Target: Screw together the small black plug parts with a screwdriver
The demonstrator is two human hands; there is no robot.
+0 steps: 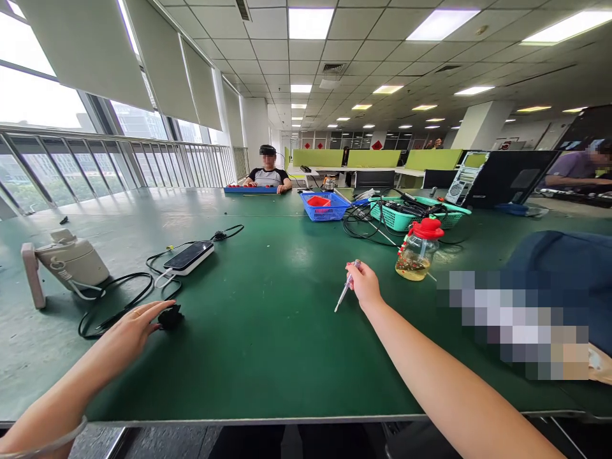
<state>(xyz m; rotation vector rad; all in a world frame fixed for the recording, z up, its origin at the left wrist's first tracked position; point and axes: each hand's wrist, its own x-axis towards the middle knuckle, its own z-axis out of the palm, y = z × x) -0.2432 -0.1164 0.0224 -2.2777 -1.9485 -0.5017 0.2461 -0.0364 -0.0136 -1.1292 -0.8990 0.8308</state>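
Note:
My left hand (138,324) is at the left front of the green table, its thumb and stretched fingers around the near side of a small black object (171,316). What kind of object that is I cannot make out. To the right of the middle, my right hand (364,284) is closed around the clear handle of a slim screwdriver (345,291). The screwdriver is tilted, its tip pointing down and toward the left, close to the tabletop. No other thing touches this hand; a clear bottle with a red lid (415,255) stands beyond it to the right.
Left lie a power bank-like device (189,257) with black cables and a beige device (71,264). Farther back stand a blue basket (325,210) and a green basket (394,218) of cables. Dark fabric (564,268) lies right. A person (268,175) sits across the table.

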